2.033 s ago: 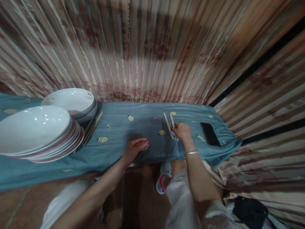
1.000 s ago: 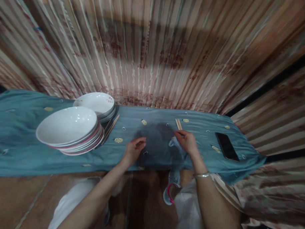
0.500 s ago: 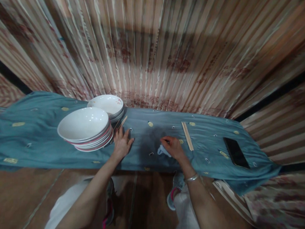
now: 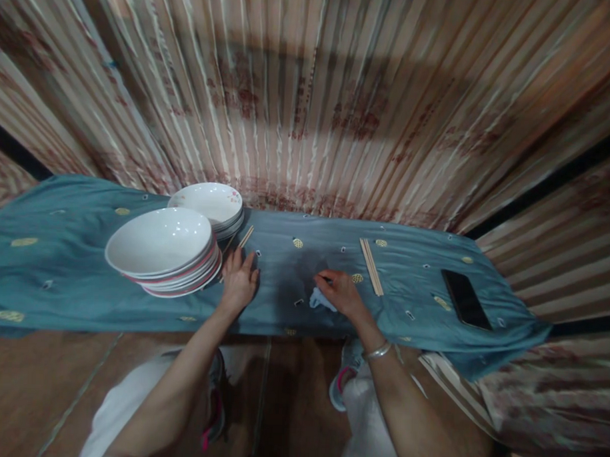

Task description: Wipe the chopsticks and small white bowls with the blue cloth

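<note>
Pleated curtain (image 4: 309, 109) filling the back, blue tablecloth (image 4: 83, 267) stretching below! Big bowl stack (image 4: 159, 243) on the left, smaller bowls (image 4: 206, 202) behind. Left hand (image 4: 239, 286) spreads wide; right hand (image 4: 340, 293) pinches narrow. Phone (image 4: 466, 299) far right, parallel chopsticks (image 4: 372, 267) between it and the right hand, loose chopsticks (image 4: 247, 236) at the left fingertips, contact unclear, crumpled pale cloth (image 4: 321, 300) in the right hand's grip!

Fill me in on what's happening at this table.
A person is working with both bare hands. The right hand holds a bunched light-blue cloth. The left hand is over some loose chopsticks beside two stacks of white bowls; whether it grips them isn't clear. Farther right, more chopsticks lie side by side, apart from both hands, and beyond them lies a black smartphone.
</note>
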A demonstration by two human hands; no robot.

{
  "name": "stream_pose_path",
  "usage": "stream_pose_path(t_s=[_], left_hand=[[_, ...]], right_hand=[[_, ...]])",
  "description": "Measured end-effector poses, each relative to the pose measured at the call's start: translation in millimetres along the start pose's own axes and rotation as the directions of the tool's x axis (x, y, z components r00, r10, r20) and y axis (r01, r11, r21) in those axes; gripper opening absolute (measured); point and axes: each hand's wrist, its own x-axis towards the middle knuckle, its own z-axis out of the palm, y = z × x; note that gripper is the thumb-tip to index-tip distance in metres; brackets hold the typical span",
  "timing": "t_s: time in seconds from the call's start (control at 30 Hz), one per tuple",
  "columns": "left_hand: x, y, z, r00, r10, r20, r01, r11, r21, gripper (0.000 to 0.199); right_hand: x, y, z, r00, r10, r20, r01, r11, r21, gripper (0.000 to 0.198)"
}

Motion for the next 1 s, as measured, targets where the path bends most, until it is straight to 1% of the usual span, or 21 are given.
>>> stream_pose_path(t_s=[0.07, 0.13, 0.2, 0.3, 0.4, 0.5, 0.63, 0.7, 0.77, 0.8, 0.83, 0.87, 0.9, 0.93, 1.0], left_hand=[[1.6, -1.2, -0.2, 0.997, -0.071, 0.026, 0.071, 0.997, 0.011, 0.049], [3.6, -3.2, -0.4, 0.993, -0.105, 0.062, 0.104, 0.994, 0.018, 0.048], [5.6, -5.9, -0.3, 0.995, -0.079, 0.063, 0.079, 0.997, 0.005, 0.047], [7.7, -9.5, 1.2, 0.999, 0.014, 0.034, -0.013, 1.0, -0.024, 0.049], [8.3, -9.7, 3.3, 0.998, 0.066, 0.016, -0.065, 0.996, -0.054, 0.05], [8.4, -7.5, 3.5, 0.997, 0.08, 0.018, -0.078, 0.993, -0.087, 0.048], [9.2, -5.0, -1.3, 0.995, 0.081, 0.051, -0.073, 0.987, -0.145, 0.044], [9.1, -3.6, -4.2, 0.996, 0.052, 0.067, -0.038, 0.98, -0.197, 0.041], [7.6, -0.2, -5.7, 0.997, -0.003, 0.08, 0.027, 0.952, -0.304, 0.036], [6.0, 2.8, -5.7, 0.995, -0.038, 0.096, 0.073, 0.917, -0.392, 0.033], [3.8, 6.9, -5.2, 0.989, -0.075, 0.125, 0.128, 0.858, -0.498, 0.029], [0.8, 12.1, -4.4, 0.98, -0.11, 0.168, 0.191, 0.765, -0.614, 0.027], [-2.8, 18.3, -3.5, 0.962, -0.141, 0.235, 0.27, 0.638, -0.721, 0.026], [-6.8, 25.2, -2.8, 0.935, -0.173, 0.308, 0.353, 0.486, -0.799, 0.027], [-15.0, 40.1, -2.7, 0.884, -0.195, 0.426, 0.461, 0.203, -0.864, 0.034]], right_hand=[[-0.4, -0.8, -0.3, 1.0, 0.004, 0.005, -0.004, 1.0, -0.007, 0.023], [-0.6, -1.1, -0.8, 1.0, 0.008, 0.007, -0.008, 1.0, -0.008, 0.023], [-0.8, -0.9, -1.7, 1.0, 0.011, 0.013, -0.011, 1.0, -0.004, 0.023], [-1.3, -0.3, -3.6, 1.0, 0.005, 0.026, -0.005, 1.0, 0.003, 0.023], [-1.5, 0.9, -4.1, 1.0, 0.002, 0.016, -0.002, 1.0, 0.028, 0.023], [-0.6, 4.1, -1.4, 1.0, 0.013, -0.012, -0.012, 0.994, 0.104, 0.021], [3.2, 12.3, 6.0, 0.996, 0.043, -0.073, -0.024, 0.969, 0.247, 0.02], [6.1, 17.4, 10.1, 0.992, 0.073, -0.101, -0.038, 0.95, 0.311, 0.021], [9.3, 22.4, 14.0, 0.987, 0.101, -0.125, -0.046, 0.922, 0.384, 0.024], [11.0, 24.5, 15.9, 0.985, 0.111, -0.131, -0.046, 0.905, 0.422, 0.028], [12.6, 26.3, 17.7, 0.984, 0.12, -0.131, -0.048, 0.887, 0.459, 0.032], [14.1, 27.7, 19.6, 0.983, 0.129, -0.127, -0.052, 0.872, 0.487, 0.037], [15.4, 28.4, 21.6, 0.983, 0.138, -0.123, -0.058, 0.861, 0.506, 0.042], [16.4, 28.5, 23.6, 0.982, 0.146, -0.12, -0.064, 0.856, 0.513, 0.047], [17.4, 26.7, 27.3, 0.978, 0.163, -0.131, -0.079, 0.868, 0.491, 0.054]])
